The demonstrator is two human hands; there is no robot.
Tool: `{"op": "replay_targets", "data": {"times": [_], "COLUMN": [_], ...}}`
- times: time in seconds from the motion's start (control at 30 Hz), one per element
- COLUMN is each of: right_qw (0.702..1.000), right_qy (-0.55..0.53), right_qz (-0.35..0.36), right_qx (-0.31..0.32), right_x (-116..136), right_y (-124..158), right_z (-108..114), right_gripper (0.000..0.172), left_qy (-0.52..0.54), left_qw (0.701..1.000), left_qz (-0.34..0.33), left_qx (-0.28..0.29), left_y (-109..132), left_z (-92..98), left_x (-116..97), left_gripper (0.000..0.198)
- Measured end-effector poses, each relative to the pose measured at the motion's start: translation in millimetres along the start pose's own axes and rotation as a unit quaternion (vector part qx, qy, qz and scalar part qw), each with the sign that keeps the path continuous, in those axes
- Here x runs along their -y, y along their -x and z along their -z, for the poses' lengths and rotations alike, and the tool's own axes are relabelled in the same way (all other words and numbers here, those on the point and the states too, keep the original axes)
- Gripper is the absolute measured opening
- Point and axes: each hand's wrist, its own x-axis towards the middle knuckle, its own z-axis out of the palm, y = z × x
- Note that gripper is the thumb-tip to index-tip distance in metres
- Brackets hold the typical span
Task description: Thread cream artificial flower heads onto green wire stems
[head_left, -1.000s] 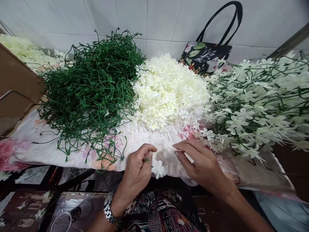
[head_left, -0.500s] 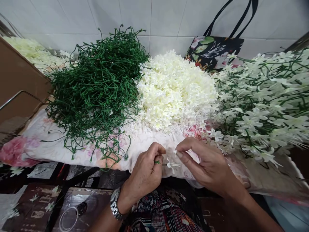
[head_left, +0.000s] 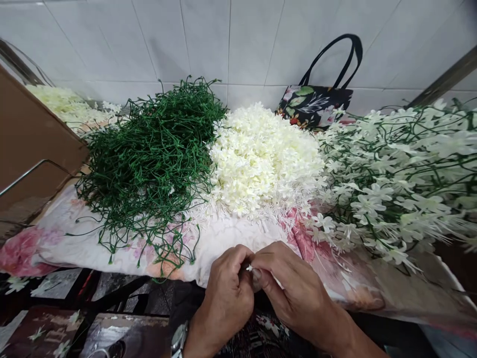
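My left hand (head_left: 231, 286) is closed with thumb and forefinger pinched; the green plastic flower stem it showed earlier is now hidden behind the fingers. My right hand (head_left: 294, 288) meets it, its thumb and forefinger pinching a small white artificial flower piece (head_left: 249, 268). Only a star-shaped tip of that piece shows between the fingertips. Beyond my hands lies a heap of cream-white artificial flower heads (head_left: 266, 159). To its left is a tangled pile of green plastic stems (head_left: 152, 154).
On the right lie white flowers on green stems (head_left: 387, 199). A floral cloth (head_left: 227, 233) covers the work surface. A cardboard box (head_left: 33, 144) stands at left, and a dark floral bag (head_left: 313, 104) leans on the tiled wall. Fallen flowers (head_left: 61, 348) lie below left.
My hands have come together, the right moving left until its fingertips meet the left's. The green stem tip and hanging white flower parts are now hidden. The view has tilted up slightly.
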Motion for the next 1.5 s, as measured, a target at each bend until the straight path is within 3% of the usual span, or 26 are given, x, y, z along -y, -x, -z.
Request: {"op": "replay_targets", "data": {"times": [0.1,0.3,0.43,0.53,0.67,0.77,0.87,0.97,1.17,1.5], "right_qw": [1.000,0.997,0.994,0.994,0.994,0.995,0.995,0.995,0.996,0.997], "right_qy": [0.017,-0.017,0.030,0.043,0.049,0.043,0.036,0.032,0.023,0.002], "right_qz": [0.002,-0.005,-0.028,-0.034,-0.026,-0.029,-0.027,-0.036,-0.039,-0.059], "right_qx": [-0.018,-0.078,-0.105,-0.100,-0.093,-0.087,-0.086,-0.083,-0.073,-0.054], "right_x": [0.4,-8.4,-25.7,-35.4,-40.9,-43.5,-45.8,-47.0,-47.0,-42.9], "right_y": [-2.2,-15.6,-24.3,-27.0,-26.0,-24.0,-22.3,-21.8,-21.5,-27.1], "right_z": [-1.6,12.9,23.2,23.7,21.4,20.6,20.3,20.7,24.3,24.0], "right_gripper": [0.016,0.018,0.013,0.013,0.013,0.013,0.013,0.013,0.012,0.014], "left_qy": [-0.061,-0.035,-0.057,-0.144,-0.287,-0.328,-0.310,-0.224,-0.062,-0.116], "left_qw": [0.997,0.999,0.994,0.979,0.949,0.936,0.936,0.954,0.980,0.967], "left_qz": [-0.035,-0.034,-0.023,0.002,-0.010,-0.030,-0.058,-0.074,-0.059,-0.136], "left_qx": [-0.034,-0.008,-0.094,-0.144,-0.133,-0.128,-0.154,-0.184,-0.177,-0.180], "left_y": [-6.0,-24.1,-47.0,-66.6,-83.0,-86.3,-85.2,-82.9,-79.7,-66.7], "left_z": [-1.1,6.1,16.4,21.0,20.1,18.3,18.7,21.9,31.0,24.2], "left_x": [-2.0,-0.8,1.2,1.7,0.4,-0.7,0.2,3.0,9.6,8.4], "left_gripper": [0.020,0.021,0.014,0.014,0.021,0.021,0.023,0.021,0.014,0.015]}}
